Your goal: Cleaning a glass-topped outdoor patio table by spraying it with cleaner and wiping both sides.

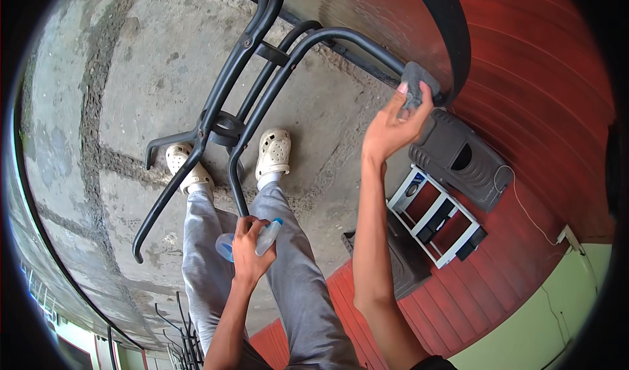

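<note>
A black tubular metal frame (268, 82) with bent legs and a ring between its tubes stands in front of me. My right hand (395, 126) pinches a grey sponge or folded cloth (417, 82) against the far right end of one tube. In my left hand (253, 249) is a translucent plastic bottle (268, 237) with a blue tip; its fingers are beside the lower end of another tube, and whether they touch it cannot be told. My cream clogs (275, 151) are planted on either side of the frame's lower part.
Cracked concrete (152, 60) lies underfoot. At the right are a dark grey plastic piece (471, 158), a white metal rack (417, 227) and a thin cable (523, 203) by red boards (521, 271). A panel with a curved black rim (459, 35) rises beyond the frame.
</note>
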Action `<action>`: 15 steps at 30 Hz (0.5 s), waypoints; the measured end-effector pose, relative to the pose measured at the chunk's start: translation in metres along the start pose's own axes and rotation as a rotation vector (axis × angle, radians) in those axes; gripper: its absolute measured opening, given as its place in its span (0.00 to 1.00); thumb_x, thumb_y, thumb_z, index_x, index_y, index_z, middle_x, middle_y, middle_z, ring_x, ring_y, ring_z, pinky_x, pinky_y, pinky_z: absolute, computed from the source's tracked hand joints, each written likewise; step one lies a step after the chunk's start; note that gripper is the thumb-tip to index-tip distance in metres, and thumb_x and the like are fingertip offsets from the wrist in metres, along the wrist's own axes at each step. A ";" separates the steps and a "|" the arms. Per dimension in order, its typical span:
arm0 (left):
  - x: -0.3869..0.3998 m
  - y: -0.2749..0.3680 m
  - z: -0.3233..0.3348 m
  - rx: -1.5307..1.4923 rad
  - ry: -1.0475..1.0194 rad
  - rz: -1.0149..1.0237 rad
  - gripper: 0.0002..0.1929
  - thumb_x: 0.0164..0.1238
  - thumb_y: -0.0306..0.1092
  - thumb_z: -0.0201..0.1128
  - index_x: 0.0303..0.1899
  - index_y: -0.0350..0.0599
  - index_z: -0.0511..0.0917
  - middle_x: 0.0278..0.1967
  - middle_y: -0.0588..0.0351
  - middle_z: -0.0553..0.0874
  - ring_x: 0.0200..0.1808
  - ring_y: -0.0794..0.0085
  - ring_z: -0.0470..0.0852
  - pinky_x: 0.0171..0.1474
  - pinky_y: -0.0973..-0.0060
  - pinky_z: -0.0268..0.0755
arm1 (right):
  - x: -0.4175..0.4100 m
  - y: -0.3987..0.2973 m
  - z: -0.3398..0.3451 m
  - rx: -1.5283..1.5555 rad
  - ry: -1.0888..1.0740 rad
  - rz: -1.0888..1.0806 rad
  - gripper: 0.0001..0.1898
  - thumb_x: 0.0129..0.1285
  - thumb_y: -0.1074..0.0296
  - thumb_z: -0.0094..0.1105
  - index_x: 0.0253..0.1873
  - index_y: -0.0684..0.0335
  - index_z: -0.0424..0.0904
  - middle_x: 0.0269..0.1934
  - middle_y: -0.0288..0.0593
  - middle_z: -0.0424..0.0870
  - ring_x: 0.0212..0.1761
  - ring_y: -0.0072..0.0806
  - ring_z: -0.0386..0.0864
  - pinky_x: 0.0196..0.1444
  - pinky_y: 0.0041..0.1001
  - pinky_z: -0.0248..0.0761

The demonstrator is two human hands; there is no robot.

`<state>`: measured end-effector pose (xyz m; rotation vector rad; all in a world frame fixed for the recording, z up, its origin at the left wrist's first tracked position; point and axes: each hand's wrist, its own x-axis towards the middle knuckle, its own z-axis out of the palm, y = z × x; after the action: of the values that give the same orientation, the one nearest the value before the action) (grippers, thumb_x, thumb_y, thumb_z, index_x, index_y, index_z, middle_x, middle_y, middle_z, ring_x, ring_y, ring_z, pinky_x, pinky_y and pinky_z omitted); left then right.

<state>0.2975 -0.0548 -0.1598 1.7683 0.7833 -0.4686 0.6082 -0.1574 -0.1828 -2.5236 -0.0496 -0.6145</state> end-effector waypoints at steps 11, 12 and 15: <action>-0.003 -0.031 0.006 0.195 0.054 -0.227 0.17 0.49 0.31 0.65 0.44 0.42 0.85 0.44 0.34 0.81 0.48 0.42 0.81 0.52 0.55 0.77 | -0.003 -0.007 0.001 0.134 -0.100 0.126 0.17 0.73 0.77 0.55 0.64 0.70 0.73 0.51 0.60 0.83 0.51 0.41 0.85 0.53 0.34 0.77; -0.004 -0.038 0.004 0.124 -0.142 -0.295 0.17 0.48 0.33 0.66 0.44 0.44 0.86 0.43 0.35 0.83 0.48 0.43 0.82 0.53 0.56 0.77 | -0.004 -0.006 -0.007 0.140 -0.043 0.166 0.17 0.73 0.77 0.54 0.65 0.71 0.72 0.52 0.60 0.83 0.51 0.41 0.85 0.54 0.34 0.76; -0.009 -0.046 0.014 0.051 -0.301 -0.282 0.17 0.47 0.36 0.68 0.43 0.48 0.88 0.39 0.38 0.86 0.45 0.45 0.85 0.53 0.58 0.78 | 0.000 -0.002 -0.010 0.198 -0.018 0.162 0.21 0.73 0.77 0.54 0.68 0.71 0.70 0.56 0.62 0.81 0.52 0.42 0.84 0.56 0.34 0.76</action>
<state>0.2595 -0.0614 -0.1902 1.5896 0.8120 -0.9272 0.6038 -0.1603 -0.1742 -2.3145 0.0837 -0.4965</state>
